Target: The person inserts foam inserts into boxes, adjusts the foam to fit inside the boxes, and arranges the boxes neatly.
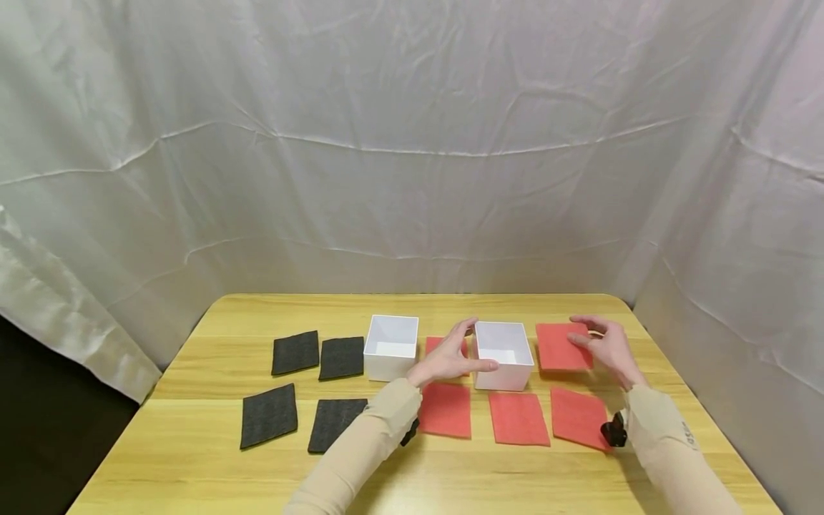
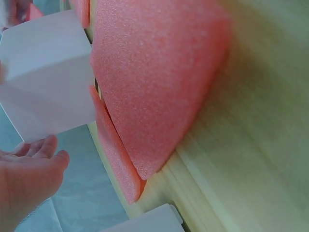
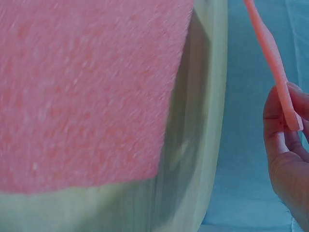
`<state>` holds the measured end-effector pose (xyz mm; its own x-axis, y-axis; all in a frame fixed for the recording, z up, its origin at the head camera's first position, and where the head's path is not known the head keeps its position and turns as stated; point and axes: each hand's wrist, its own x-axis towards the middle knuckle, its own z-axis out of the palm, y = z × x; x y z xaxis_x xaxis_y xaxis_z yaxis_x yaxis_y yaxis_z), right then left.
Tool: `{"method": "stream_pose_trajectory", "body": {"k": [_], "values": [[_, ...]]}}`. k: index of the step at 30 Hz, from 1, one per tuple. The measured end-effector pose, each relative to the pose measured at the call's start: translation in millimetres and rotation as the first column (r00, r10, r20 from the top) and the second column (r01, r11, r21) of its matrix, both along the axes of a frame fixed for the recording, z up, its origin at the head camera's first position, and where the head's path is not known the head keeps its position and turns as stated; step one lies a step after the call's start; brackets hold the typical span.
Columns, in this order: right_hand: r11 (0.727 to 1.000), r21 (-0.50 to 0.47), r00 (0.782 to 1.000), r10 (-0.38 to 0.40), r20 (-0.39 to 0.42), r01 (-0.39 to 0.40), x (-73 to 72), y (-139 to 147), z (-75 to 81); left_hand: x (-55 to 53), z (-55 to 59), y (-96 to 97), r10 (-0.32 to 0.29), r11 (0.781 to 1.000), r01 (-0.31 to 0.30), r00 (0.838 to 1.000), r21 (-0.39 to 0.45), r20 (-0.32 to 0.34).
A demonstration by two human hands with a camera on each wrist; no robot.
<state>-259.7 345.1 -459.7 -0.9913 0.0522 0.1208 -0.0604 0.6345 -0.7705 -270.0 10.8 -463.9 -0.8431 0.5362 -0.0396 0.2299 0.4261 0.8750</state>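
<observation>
My left hand (image 1: 445, 361) holds the right-hand white open box (image 1: 503, 376) at its left side, thumb at the front rim and fingers toward the back. In the left wrist view the fingertips touch the wall of this white box (image 2: 50, 92). To the right of the box, my right hand (image 1: 610, 349) pinches a red foam sheet (image 1: 558, 349) by its right edge. The right wrist view shows this thin foam sheet (image 3: 274, 58) between thumb and fingers, raised off the table.
A second white box (image 1: 390, 368) stands left of my left hand. Several red foam sheets (image 1: 518, 419) lie around the held box, one partly hidden behind my left hand. Several black sheets (image 1: 269, 416) lie on the left of the wooden table (image 1: 193, 458). Pale curtains (image 1: 412, 200) surround it.
</observation>
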Motion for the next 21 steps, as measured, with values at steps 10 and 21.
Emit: {"method": "stream_pose_trajectory", "body": {"k": [10, 21], "values": [[0.985, -0.149, 0.996, -0.082, 0.029, 0.086, -0.3, -6, 8.0, 0.8, 1.9, 0.0, -0.004, 1.000, 0.004, 1.000, 0.003, -0.001], [0.930, -0.360, 0.997, -0.063, 0.052, 0.078, -1.1, -14, 15.8, 1.0, 3.1, 0.1, -0.009, 1.000, 0.009, 1.000, 0.016, -0.004]]}}
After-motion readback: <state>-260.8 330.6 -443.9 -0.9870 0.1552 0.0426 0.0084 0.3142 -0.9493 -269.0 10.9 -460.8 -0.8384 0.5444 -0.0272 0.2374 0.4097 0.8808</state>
